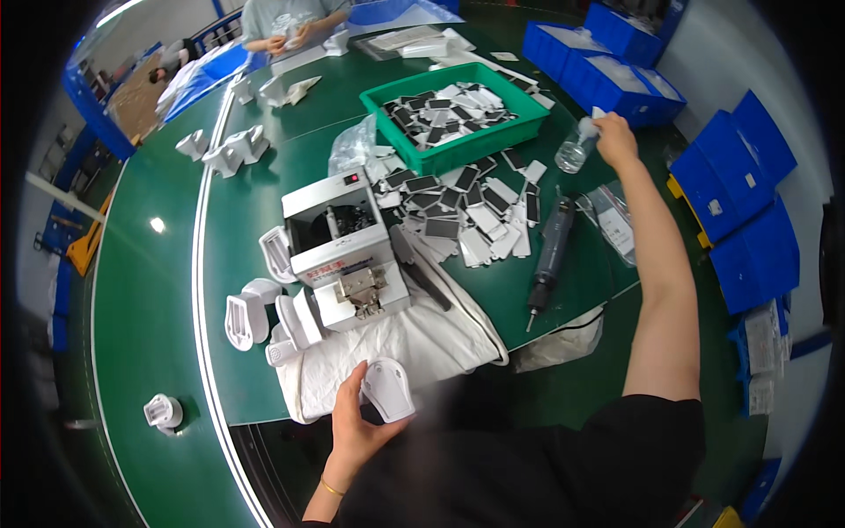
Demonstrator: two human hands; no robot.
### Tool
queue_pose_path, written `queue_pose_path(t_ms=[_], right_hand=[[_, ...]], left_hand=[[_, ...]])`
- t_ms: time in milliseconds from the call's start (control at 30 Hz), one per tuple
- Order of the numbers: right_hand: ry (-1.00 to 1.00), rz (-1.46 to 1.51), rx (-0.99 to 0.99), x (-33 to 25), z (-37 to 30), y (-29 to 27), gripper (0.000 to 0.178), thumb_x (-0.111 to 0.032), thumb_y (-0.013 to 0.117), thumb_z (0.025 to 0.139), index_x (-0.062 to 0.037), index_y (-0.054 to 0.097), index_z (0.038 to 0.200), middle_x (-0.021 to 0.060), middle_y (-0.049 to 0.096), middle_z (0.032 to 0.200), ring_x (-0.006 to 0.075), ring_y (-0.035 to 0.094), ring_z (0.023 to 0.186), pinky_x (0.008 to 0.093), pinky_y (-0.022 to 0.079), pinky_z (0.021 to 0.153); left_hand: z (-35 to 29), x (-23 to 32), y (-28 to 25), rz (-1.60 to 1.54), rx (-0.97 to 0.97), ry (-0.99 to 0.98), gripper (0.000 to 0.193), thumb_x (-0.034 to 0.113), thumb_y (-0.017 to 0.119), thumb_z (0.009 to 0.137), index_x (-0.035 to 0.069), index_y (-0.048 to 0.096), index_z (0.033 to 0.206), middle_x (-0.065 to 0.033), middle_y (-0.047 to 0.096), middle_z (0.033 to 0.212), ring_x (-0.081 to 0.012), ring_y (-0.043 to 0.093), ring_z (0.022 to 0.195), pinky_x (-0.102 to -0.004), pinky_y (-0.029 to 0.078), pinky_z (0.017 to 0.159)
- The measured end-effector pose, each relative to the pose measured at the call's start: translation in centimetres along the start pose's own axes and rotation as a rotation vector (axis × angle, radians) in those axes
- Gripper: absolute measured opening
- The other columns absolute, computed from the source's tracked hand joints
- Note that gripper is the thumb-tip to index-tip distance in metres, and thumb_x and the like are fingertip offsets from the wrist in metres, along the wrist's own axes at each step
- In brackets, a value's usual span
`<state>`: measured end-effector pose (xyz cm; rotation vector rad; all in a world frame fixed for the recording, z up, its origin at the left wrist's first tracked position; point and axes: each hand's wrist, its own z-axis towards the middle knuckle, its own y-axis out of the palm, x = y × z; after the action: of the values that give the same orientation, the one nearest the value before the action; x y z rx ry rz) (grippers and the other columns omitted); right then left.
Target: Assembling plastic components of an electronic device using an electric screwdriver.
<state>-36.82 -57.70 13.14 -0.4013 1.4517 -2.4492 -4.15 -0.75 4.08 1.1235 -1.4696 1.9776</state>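
At the near edge of the green table (145,290), head view: the left hand (356,427) is partly open, holding a white shell (387,392) between thumb and fingers. Well beyond it to the right, on an outstretched arm (664,273), the right hand (617,139) has its fingers closed on the top of a clear bottle (571,156); whether the bottle touches the table cannot be told. Just beyond the left hand are a white cloth (422,348) and a boxy white machine (339,264), with white housings (246,319) to the left. An electric screwdriver (553,246) lies between the hands. Left of the right hand, loose plates (482,218) spread beside a filled green bin (493,145).
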Motion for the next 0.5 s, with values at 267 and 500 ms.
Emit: queue_pose_path(t_ms=[267,500], right_hand=[[-0.028,-0.096,-0.228,-1.8,2.0,-0.6,0.029,-0.007,0.06,0.085,-0.0143,0.075,0.11,0.0153,0.064,0.12,0.0359,0.061,0.115,0.0468,0.051,0.097],[-0.094,0.056,-0.028,2.6,1.5,-1.4,0.038,-0.005,0.053,0.085,-0.0085,0.071,0.118,0.023,0.067,0.115,0.0389,0.063,0.11,0.0445,0.05,0.094]], left_hand=[[-1.1,-1.3,0.9,0.119,0.118,0.179,0.105,0.024,0.096,0.059,-0.001,0.042,0.144,-0.0203,0.055,0.134,-0.035,0.057,0.122,-0.0415,0.046,0.103],[0.2,-2.1,1.9,-0.056,0.22,0.228,0.113,0.018,0.094,0.062,-0.001,0.028,0.151,-0.0193,0.057,0.138,-0.0349,0.062,0.119,-0.0386,0.054,0.095]])
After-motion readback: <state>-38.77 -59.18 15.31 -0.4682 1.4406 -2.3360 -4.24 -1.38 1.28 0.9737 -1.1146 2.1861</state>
